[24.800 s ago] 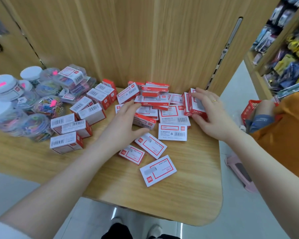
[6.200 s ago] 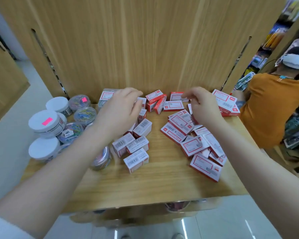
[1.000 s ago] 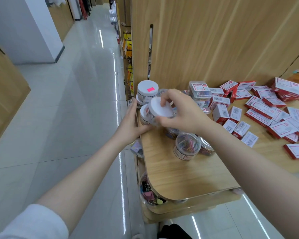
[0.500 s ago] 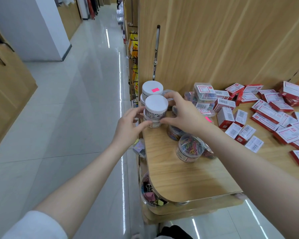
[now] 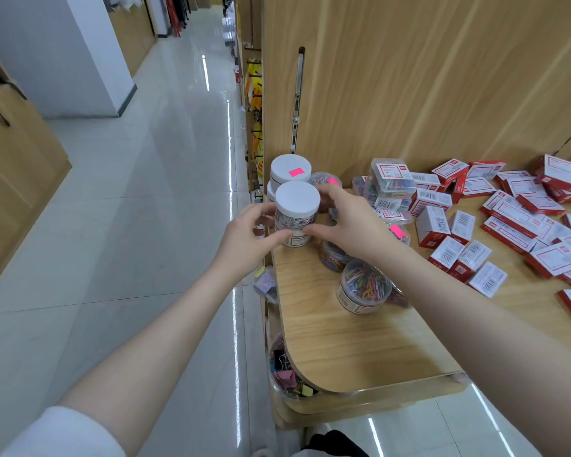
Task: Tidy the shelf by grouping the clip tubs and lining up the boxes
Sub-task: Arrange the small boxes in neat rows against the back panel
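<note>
White-lidded tub point(image 5: 295, 214) stands at the left end of the wooden shelf point(image 5: 353, 341), and both hands hold it. The left hand point(image 5: 244, 237) curls round its left side, thumb on the front. The right hand point(image 5: 350, 222) curls round its right side, thumb low on the label. Just behind it stands a second tub point(image 5: 290, 171) with a pink sticker on the lid. A clear tub of coloured clips point(image 5: 363, 286) stands nearer, under the right forearm. Red and white boxes point(image 5: 515, 225) lie scattered on the right part of the shelf, well apart from the held tub.
</note>
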Available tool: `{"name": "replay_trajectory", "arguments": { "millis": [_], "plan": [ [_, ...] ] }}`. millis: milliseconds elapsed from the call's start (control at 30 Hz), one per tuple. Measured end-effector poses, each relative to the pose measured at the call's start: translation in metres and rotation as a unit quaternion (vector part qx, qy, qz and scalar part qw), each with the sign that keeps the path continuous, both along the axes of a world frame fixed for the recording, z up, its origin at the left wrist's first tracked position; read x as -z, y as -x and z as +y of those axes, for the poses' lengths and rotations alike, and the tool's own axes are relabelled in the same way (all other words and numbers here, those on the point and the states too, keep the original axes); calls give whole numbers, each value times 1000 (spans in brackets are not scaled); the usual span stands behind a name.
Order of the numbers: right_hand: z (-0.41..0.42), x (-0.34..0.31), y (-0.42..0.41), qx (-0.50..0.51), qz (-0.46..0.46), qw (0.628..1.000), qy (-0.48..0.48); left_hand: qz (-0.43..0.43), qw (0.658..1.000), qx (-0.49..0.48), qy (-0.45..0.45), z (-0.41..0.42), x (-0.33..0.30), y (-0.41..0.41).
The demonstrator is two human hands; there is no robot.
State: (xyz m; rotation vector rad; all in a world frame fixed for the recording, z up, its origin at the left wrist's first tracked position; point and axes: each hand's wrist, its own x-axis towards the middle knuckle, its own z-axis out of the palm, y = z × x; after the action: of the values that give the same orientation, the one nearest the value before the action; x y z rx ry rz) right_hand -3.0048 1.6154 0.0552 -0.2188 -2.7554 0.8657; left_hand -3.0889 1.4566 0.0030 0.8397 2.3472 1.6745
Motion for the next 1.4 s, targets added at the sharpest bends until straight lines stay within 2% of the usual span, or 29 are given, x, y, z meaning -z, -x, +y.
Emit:
{"name": "replay_trajectory", "arguments": {
  "millis": [100,233,300,367,467,567,1100,1267,1400],
  "plan": [
    [0,1,1,-4,-3,1000,-2,-19,1000,9,17,-1,-6,1],
    [2,-6,-6,-13,20,998,56,17,998,27,60,-7,-13,3],
    [4,-12,-7,1,39,992,122,-6,1000,12,18,-10,-15,8],
    [8,-16,0,25,37,989,143,-22,999,-32,-28,-10,-15,19],
    [11,-17,17,32,27,997,65,-5,997,-73,-23,1,-16,32],
    [14,-13,33,32,16,999,12,30,998,-54,11,15,-15,40],
    [26,-8,50,-19,19,1000,11,46,998,-33,29,19,-14,51],
    [38,-14,43,5,-5,997,-76,36,998,-18,45,14,-18,46],
    [50,-14,35,5,-51,988,-144,-6,999,-46,-5,3,-10,24]
  ]
}}
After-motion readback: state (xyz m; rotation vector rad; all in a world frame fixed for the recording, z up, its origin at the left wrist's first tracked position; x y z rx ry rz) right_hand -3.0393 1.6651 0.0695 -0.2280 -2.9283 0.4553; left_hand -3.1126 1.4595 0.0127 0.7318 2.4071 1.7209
